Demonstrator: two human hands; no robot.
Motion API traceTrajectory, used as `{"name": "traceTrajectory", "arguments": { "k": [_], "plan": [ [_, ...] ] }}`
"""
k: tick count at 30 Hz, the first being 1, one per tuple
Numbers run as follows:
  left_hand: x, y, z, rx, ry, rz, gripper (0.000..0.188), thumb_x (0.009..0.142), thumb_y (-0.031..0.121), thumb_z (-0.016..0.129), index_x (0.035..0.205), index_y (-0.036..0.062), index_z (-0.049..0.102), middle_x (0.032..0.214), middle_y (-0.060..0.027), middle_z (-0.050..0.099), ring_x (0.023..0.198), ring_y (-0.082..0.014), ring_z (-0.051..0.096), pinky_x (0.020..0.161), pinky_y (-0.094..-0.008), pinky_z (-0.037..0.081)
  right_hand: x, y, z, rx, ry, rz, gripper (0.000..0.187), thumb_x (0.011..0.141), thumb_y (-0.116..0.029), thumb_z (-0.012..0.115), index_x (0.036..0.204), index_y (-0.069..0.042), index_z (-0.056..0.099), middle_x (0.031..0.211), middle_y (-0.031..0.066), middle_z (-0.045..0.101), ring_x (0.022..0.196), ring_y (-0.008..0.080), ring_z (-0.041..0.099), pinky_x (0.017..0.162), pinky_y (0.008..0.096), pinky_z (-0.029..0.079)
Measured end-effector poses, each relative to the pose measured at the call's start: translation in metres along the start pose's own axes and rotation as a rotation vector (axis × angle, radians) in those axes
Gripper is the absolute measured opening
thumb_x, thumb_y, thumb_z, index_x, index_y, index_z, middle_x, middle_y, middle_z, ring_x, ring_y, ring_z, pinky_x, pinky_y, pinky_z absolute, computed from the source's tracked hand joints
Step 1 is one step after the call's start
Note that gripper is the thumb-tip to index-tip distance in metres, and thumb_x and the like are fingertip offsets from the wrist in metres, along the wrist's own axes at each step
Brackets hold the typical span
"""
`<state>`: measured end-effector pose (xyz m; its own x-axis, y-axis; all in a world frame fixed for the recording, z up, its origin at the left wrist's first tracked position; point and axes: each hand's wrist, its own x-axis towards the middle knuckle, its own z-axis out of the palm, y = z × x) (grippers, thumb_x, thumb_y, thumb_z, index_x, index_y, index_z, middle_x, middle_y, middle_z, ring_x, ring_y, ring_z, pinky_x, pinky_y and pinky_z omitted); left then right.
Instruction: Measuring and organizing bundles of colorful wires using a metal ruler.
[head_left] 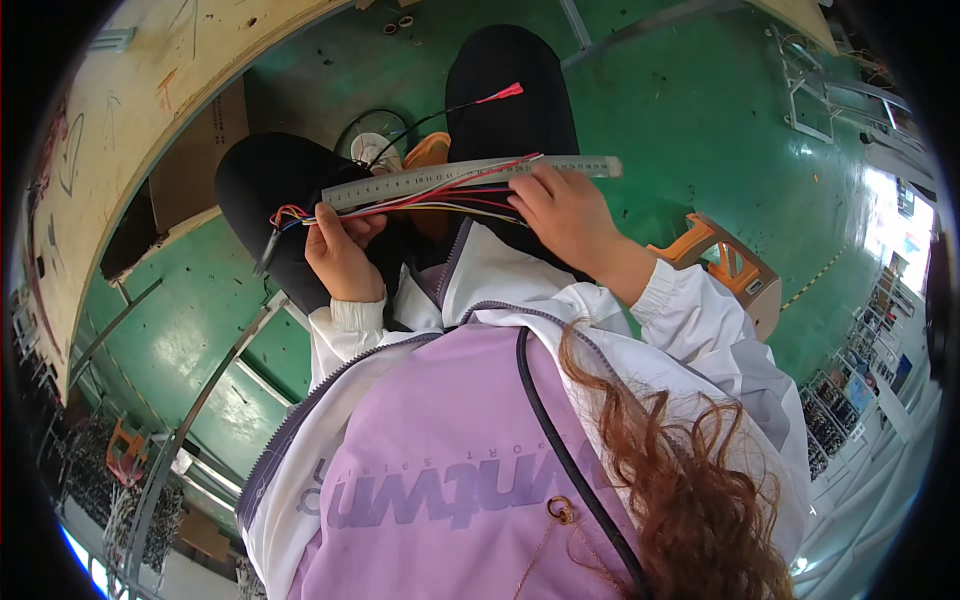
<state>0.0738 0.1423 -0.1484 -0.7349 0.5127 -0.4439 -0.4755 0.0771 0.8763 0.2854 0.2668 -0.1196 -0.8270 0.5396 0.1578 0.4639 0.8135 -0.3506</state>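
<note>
A steel ruler (440, 180) lies lengthwise above my lap, tilted slightly up toward the right. Along its near edge runs a bundle of thin wires (430, 200) in red, white, black and other colours. My left hand (345, 255) is closed, thumb and fingers pinching the wires beside the ruler's left end. Bent wire ends and a grey tip (268, 250) stick out left of it. Toward the ruler's right end, my right hand (575, 215) is closed over the wires and the ruler's near edge; its fingers partly hide what they grip.
A black cable with a red end (505, 92) reaches across my right knee. A wooden tabletop (140, 110) curves along the left, with a cardboard box (205, 145) under it. An orange-and-grey plastic piece (730, 265) stands to my right on the green floor (660, 120).
</note>
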Motion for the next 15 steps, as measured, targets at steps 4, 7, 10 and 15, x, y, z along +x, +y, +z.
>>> {"name": "traceTrajectory", "arguments": {
  "k": [4, 7, 10, 15],
  "plan": [
    [-0.001, 0.005, 0.001, -0.005, 0.023, -0.011, 0.030, 0.091, 0.029, 0.046, 0.075, 0.0037, 0.050, 0.060, -0.0042, 0.052, 0.055, -0.0169, 0.057, 0.056, -0.0307, 0.052, -0.009, -0.028, 0.005, 0.734, -0.046, 0.367, 0.020, 0.082, -0.012, 0.057, 0.100, -0.005, 0.053, 0.071, 0.0048, 0.052, 0.051, 0.0125, 0.049, 0.044, 0.0268, 0.039],
    [-0.004, 0.009, 0.002, 0.016, 0.032, -0.001, 0.030, 0.091, 0.029, 0.046, 0.074, 0.0040, 0.050, 0.059, -0.0039, 0.052, 0.054, -0.0164, 0.057, 0.055, -0.0303, 0.052, -0.006, -0.037, 0.006, 1.853, -0.101, 1.129, 0.018, 0.086, -0.016, 0.053, 0.100, -0.005, 0.054, 0.074, 0.0007, 0.053, 0.048, 0.0053, 0.039, 0.042, 0.0200, 0.029],
    [-0.002, 0.008, 0.003, -0.005, 0.008, 0.015, 0.030, 0.091, 0.029, 0.046, 0.073, 0.0043, 0.050, 0.059, -0.0038, 0.052, 0.054, -0.0161, 0.057, 0.055, -0.0303, 0.052, 0.004, -0.039, 0.012, 2.095, 0.058, 1.155, 0.015, 0.087, -0.017, 0.052, 0.100, -0.008, 0.051, 0.073, 0.0015, 0.053, 0.047, 0.0064, 0.039, 0.042, 0.0194, 0.027],
    [-0.003, 0.008, 0.001, -0.003, 0.027, -0.003, 0.031, 0.091, 0.029, 0.046, 0.072, 0.0044, 0.050, 0.059, -0.0036, 0.052, 0.054, -0.0162, 0.057, 0.055, -0.0304, 0.052, 0.009, -0.042, 0.027, 2.233, 0.049, 1.134, 0.010, 0.087, -0.021, 0.055, 0.091, -0.013, 0.056, 0.073, -0.0011, 0.053, 0.048, 0.0053, 0.039, 0.043, 0.0204, 0.026]
  ]
}}
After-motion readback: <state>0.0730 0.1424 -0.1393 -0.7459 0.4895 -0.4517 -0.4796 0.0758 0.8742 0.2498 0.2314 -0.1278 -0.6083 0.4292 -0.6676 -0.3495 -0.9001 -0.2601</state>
